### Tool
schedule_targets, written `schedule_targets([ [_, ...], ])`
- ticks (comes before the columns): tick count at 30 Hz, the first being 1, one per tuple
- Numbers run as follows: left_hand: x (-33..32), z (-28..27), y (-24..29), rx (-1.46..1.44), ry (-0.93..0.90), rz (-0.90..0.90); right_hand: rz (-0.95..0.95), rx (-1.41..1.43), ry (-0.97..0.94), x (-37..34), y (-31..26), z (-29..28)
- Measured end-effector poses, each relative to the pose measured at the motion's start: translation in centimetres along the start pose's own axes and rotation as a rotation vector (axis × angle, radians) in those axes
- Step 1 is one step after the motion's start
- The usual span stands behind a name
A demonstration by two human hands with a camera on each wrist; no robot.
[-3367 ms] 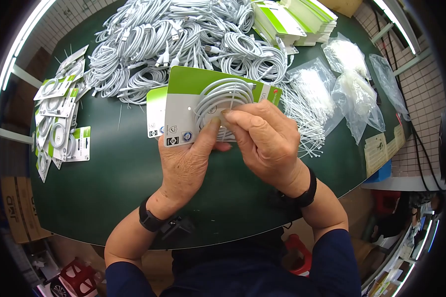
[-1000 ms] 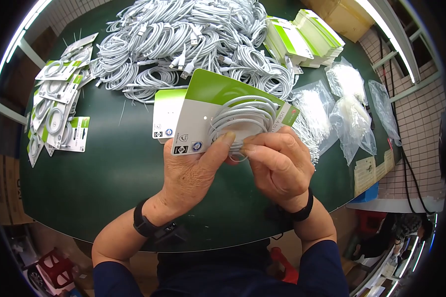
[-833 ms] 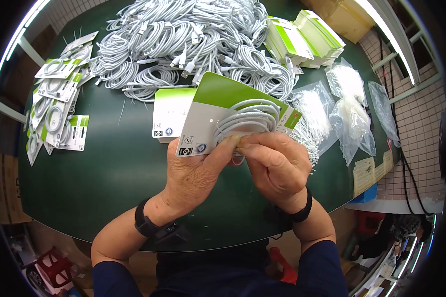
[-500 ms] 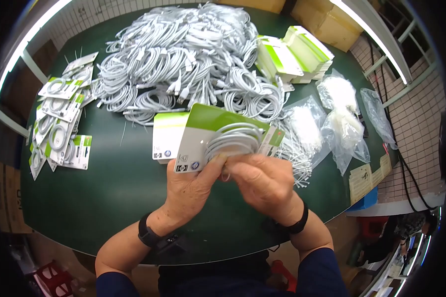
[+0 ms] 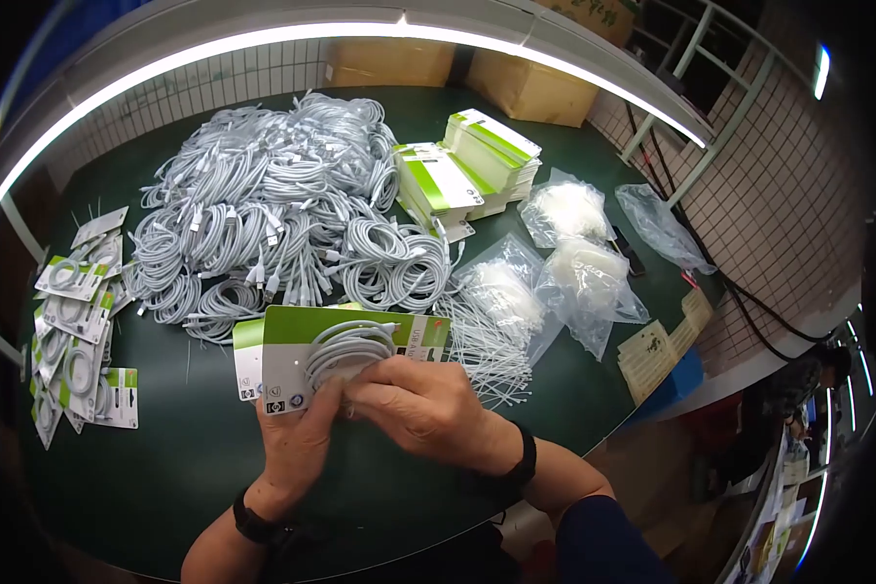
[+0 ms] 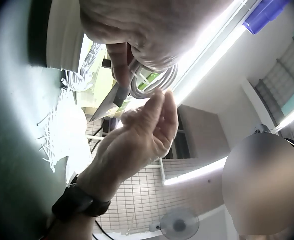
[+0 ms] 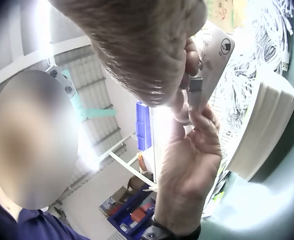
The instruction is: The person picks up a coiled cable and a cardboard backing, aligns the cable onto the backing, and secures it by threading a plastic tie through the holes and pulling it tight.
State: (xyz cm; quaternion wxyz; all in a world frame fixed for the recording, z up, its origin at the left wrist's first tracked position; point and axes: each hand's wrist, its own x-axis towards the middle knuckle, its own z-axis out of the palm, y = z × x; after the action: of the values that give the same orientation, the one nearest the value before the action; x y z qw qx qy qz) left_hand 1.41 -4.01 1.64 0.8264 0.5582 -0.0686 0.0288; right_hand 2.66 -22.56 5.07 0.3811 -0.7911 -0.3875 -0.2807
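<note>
My left hand (image 5: 297, 443) holds a green-and-white retail card (image 5: 282, 368) from below, thumb in front at the lower edge of a coiled white USB cable (image 5: 346, 341) lying on the card. With thumb and index finger my right hand (image 5: 423, 404) pinches at the same lower edge, right beside the left thumb; the pinched spot is hidden. In the left wrist view, loops of the cable (image 6: 169, 76) stand out above the right fingertips. A metal-ended USB plug (image 7: 195, 85) shows behind the card in the right wrist view, near the left fingers.
Loose coiled cables (image 5: 263, 195) are heaped at the back, beside stacked cards (image 5: 438, 180). White cable ties (image 5: 487, 350) and plastic bags (image 5: 589, 282) lie on the right. Carded cables (image 5: 78, 360) pile up at left. More cards (image 5: 247, 365) lie behind the held one.
The right fingers have moved from the coil's middle to its lower edge. The card tilted, then levelled again. The head view has swung up and right, so everything appears lower and further left.
</note>
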Motion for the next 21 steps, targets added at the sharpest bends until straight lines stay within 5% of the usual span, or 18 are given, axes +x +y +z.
schedule_targets([
  [5, 0.1, 0.3, 1.2, -0.112, -0.023, -0.043, -0.108, 0.02, 0.257, 0.9, 0.9, -4.0],
  [7, -0.1, 0.7, 2.1, -0.104, 0.011, -0.067, 0.342, 0.259, 0.513, 0.4, 2.2, -5.3],
  [8, -0.3, 0.9, 2.4, -0.106, -0.004, -0.067, 0.34, 0.248, 0.524, 0.1, 3.6, -5.4],
  [10, -0.8, 1.1, 2.9, -0.087, -0.075, -0.095, 0.776, 0.702, 0.396, -0.3, 6.3, -5.1],
  [12, -1.1, 1.3, 2.8, -0.077, -0.131, -0.105, 1.029, 0.978, 0.031, 0.0, 6.2, -4.0],
  [13, -1.3, 1.2, 2.7, -0.051, -0.152, -0.109, 1.022, 0.97, 0.047, -0.2, 5.8, -3.2],
  [16, -1.7, 1.0, 2.2, 0.005, -0.195, -0.12, 0.633, 1.611, -0.375, -1.6, 4.5, -0.6],
  [21, -1.7, 0.8, 1.6, 0.065, -0.187, -0.062, 0.701, 1.555, -0.459, -1.9, 5.3, -0.2],
])
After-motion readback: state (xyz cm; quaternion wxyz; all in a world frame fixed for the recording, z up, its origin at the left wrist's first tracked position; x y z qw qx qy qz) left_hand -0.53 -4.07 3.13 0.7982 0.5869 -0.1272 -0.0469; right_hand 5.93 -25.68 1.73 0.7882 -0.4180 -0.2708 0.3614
